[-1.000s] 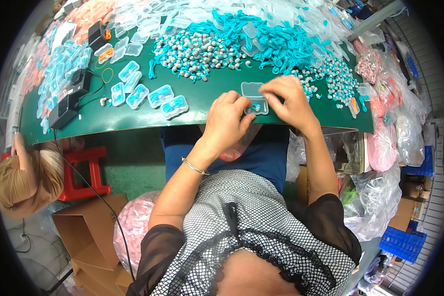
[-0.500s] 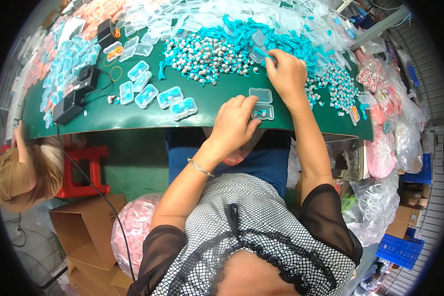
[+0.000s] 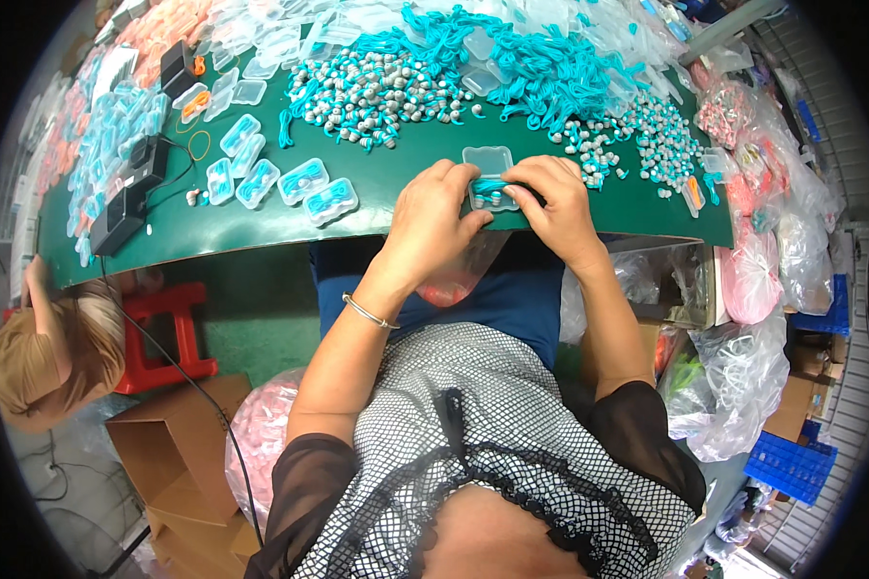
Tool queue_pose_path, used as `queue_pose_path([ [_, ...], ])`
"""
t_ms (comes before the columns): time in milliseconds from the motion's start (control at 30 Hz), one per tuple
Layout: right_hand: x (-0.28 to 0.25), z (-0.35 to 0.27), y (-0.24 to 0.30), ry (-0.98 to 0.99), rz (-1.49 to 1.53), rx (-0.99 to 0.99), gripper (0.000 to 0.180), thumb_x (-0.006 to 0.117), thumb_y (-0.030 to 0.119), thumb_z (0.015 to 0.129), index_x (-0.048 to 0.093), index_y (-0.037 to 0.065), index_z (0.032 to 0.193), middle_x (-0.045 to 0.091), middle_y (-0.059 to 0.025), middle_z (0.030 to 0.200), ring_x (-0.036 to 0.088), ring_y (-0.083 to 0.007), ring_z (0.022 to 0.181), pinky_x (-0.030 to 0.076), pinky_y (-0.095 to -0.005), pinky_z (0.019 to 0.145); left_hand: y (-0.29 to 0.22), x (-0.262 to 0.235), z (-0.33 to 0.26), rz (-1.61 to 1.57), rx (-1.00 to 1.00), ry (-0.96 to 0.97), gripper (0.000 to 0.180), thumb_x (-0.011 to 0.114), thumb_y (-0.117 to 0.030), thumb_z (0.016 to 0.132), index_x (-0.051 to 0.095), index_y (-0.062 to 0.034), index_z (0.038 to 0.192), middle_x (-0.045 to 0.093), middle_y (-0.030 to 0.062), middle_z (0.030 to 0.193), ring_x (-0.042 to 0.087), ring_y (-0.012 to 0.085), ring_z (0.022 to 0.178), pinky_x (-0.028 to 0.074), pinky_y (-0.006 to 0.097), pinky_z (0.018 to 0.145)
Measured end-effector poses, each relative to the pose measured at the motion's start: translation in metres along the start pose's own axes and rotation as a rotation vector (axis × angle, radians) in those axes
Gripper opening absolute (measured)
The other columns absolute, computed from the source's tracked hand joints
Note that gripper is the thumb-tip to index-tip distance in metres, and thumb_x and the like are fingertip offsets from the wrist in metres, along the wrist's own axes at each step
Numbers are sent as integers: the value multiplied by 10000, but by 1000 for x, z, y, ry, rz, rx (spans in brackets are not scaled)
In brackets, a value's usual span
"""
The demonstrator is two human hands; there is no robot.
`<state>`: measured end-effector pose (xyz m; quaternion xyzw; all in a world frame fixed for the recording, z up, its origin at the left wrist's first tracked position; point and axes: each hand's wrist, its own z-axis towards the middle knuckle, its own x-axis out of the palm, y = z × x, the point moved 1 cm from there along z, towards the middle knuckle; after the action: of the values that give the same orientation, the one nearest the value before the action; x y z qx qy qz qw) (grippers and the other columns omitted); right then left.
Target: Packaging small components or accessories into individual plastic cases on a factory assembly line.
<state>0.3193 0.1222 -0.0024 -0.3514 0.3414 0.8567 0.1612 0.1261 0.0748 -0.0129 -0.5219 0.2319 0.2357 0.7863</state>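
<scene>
A small clear plastic case [image 3: 490,156] stands at the table's near edge, lid flipped back on its far side. My left hand [image 3: 433,214] grips the case's left side between thumb and fingers. My right hand [image 3: 556,205] is closed at its right side, fingertips on a bundle of teal cord [image 3: 491,186] inside the tray. Fingers partly hide the tray's ends. Beyond lie a heap of small grey-and-teal rounded pieces [image 3: 367,96] and a tangled pile of teal cords [image 3: 555,72].
Several filled clear cases [image 3: 304,181] lie to the left, near black box-shaped devices [image 3: 119,220] with a cable. More grey-and-teal pieces [image 3: 658,140] lie right. Empty clear cases [image 3: 261,24] fill the far side. Another person [image 3: 58,347] sits at far left by a red stool [image 3: 169,333].
My right hand has come back from the teal cord pile to the case, bringing a teal cord bundle into it. My left hand now holds the case's side. The view has shifted slightly.
</scene>
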Motion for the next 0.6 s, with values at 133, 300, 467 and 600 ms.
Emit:
queue_pose_path([
  [133,-2,-3,6,58,-229,-151,176,733,113,790,711,114,965,661,-25,937,620,-217,893,418,-379,846,0,0,0,-4,-11,5,459,826,-133,705,628,-28,1105,601,111,868,622,297,794,510,398,689],
  [300,-10,-4,7,83,-185,-128,265,668,107,852,687,111,1117,656,-47,1008,607,-241,959,410,-391,880,0,-1,-1,9,5,5,441,820,-132,713,624,-30,1094,597,109,858,621,297,783,510,395,685],
  [467,-4,26,-15,119,-167,-39,264,638,117,887,674,96,1148,649,-65,1069,598,-266,1004,406,-394,895,1,0,-3,19,24,-7,448,821,-131,712,615,-25,1096,597,111,865,620,299,785,510,400,685],
  [600,3,35,-21,221,-169,-58,192,673,99,872,685,74,1062,640,-102,1044,613,-275,984,450,-384,861,2,0,-3,19,53,-18,510,825,-131,709,599,-26,1154,602,117,876,626,311,805,514,407,700],
])
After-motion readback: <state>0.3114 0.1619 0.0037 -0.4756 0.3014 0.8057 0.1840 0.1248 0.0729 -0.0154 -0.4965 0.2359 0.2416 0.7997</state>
